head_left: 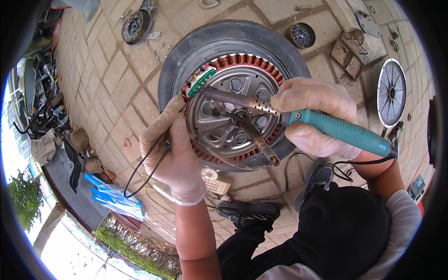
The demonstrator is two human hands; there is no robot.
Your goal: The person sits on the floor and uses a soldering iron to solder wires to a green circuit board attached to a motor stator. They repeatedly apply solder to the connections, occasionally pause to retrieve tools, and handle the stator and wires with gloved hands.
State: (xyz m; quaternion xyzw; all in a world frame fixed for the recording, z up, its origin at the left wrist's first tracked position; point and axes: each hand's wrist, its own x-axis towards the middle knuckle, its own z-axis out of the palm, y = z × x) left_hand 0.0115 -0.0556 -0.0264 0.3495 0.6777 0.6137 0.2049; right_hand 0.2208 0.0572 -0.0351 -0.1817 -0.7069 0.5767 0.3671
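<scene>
My right hand (322, 100), in a pale thin glove, is closed round the teal handle of a soldering iron (345, 133). The iron's dark tip points left and reaches the edge of a small green circuit board (202, 83). That board sits on the rim of a motor stator (226, 84) ringed with copper windings. Around the stator lies a black tyre (275, 39). My left hand (170, 151), also gloved, pinches beside the board, with a looped thin dark wire (140, 170) running from its fingers. What its fingertips press is partly hidden. A threaded axle (259, 139) sticks out of the stator's centre.
On the paving lie a round metal cover (392, 93), a small dark bowl (301, 35), a rusty metal box (347, 58) and a hub part (136, 26). Blue packages (114, 198) lie at the left. The iron's black cord (343, 175) trails near my shoes (249, 214).
</scene>
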